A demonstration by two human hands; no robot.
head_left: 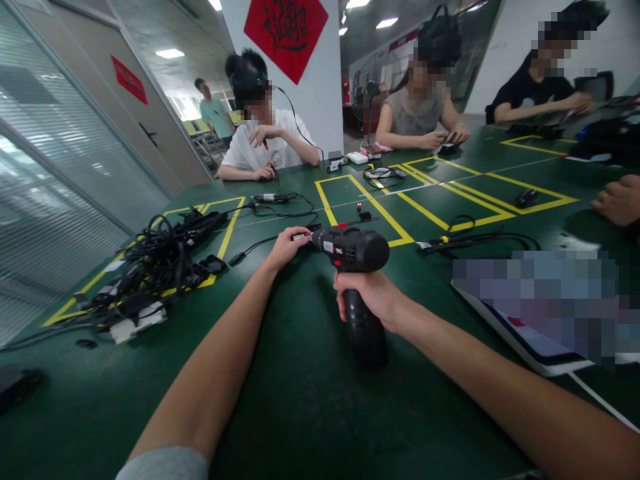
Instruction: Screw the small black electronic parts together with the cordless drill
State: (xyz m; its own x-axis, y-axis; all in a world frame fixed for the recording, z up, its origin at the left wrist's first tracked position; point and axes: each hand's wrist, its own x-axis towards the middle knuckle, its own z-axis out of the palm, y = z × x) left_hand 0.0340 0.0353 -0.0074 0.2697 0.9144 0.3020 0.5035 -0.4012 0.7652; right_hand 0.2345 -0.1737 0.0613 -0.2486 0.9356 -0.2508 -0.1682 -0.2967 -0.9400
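Hands (289, 247) reach forward, the right hand (370, 293) gripping a drill (357, 249).

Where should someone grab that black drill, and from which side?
Probably high on the drill's handle, just under the body, where the right grip wraps it. Coming from the near right seems best: the handle hangs down, narrower than the rounded body, with its rear toward the wearer, while the chuck points away and left, where the left grip is.
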